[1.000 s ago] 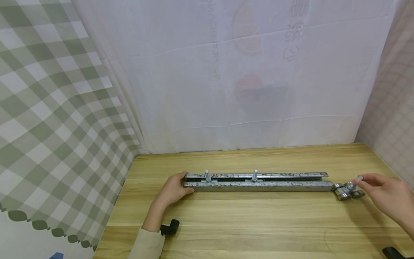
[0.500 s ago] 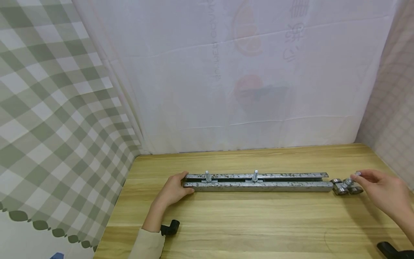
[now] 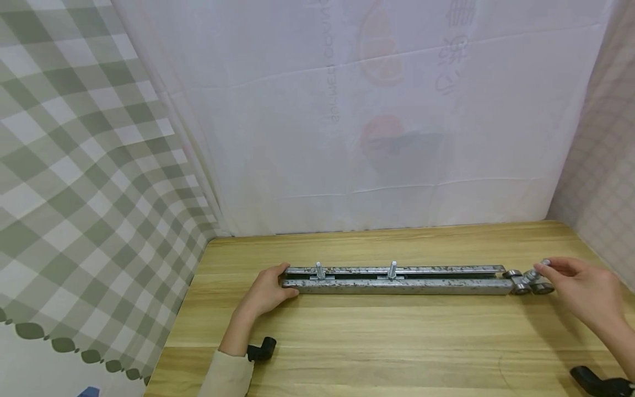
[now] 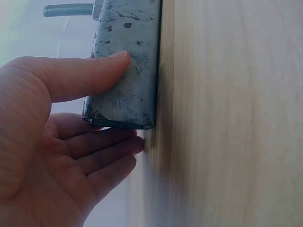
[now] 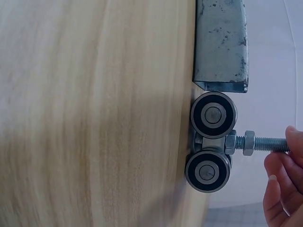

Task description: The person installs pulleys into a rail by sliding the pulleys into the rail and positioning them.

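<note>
A slotted steel track (image 3: 421, 286), speckled with rust, lies lengthwise on the table. Two upright threaded bolts, a left one (image 3: 320, 271) and a middle one (image 3: 393, 271), stick up through its slot on small plates. My left hand (image 3: 268, 288) grips the track's left end, thumb on the near wall, as the left wrist view confirms. At the right end sits a roller trolley (image 5: 208, 142) with black-ringed wheels and a nutted bolt. My right hand (image 3: 587, 289) pinches the tip of that bolt (image 5: 270, 144). The trolley's front wheel (image 5: 213, 115) is right at the track's open end.
The wooden tabletop (image 3: 397, 342) runs back to a white cloth (image 3: 297, 138). A checked cloth (image 3: 89, 182) hangs at the left, and another cloth (image 3: 600, 165) stands at the right. Black wrist-camera mounts show near the left wrist (image 3: 262, 349) and the right wrist (image 3: 597, 381).
My right hand has shifted the trolley a little left and away from me, bringing it in line with the track's end. The left hand and the track stay in place.
</note>
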A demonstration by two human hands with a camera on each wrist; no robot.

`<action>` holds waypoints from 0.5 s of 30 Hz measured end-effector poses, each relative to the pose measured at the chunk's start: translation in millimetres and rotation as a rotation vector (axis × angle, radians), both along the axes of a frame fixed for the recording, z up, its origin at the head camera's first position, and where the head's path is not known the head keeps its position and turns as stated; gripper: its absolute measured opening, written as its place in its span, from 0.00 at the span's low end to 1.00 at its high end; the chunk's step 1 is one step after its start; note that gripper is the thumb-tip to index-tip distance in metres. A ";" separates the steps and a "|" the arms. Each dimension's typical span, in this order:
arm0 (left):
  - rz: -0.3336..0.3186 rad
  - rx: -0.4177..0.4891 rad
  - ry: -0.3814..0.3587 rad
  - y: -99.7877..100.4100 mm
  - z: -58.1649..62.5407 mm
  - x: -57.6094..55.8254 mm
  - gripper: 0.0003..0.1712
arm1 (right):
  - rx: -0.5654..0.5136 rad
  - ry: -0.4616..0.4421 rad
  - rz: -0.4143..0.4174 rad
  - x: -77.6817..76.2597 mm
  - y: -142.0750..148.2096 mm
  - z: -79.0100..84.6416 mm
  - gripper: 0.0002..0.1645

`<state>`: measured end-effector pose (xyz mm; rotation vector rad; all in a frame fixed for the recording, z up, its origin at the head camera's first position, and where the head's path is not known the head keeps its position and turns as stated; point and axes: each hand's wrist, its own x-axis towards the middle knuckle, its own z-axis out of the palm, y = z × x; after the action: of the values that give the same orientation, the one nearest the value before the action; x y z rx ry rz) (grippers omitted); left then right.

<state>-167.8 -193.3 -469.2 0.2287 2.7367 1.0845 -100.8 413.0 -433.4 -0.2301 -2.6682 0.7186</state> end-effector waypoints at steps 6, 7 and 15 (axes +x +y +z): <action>-0.003 -0.001 -0.011 0.4 0.0 -0.2 0.45 | 0.002 0.004 -0.017 -0.9 -3.6 -1.0 0.23; -0.002 0.001 -0.008 0.4 0.2 -0.3 0.45 | -0.002 -0.001 -0.020 -1.2 -4.2 -0.9 0.23; -0.003 0.010 -0.004 -0.4 1.0 -0.2 0.45 | -0.046 0.005 -0.030 -4.2 -8.6 -2.9 0.24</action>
<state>-168.0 -193.7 -468.2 0.2317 2.7279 1.0965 -105.1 404.4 -436.3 -0.2792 -2.6403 0.7707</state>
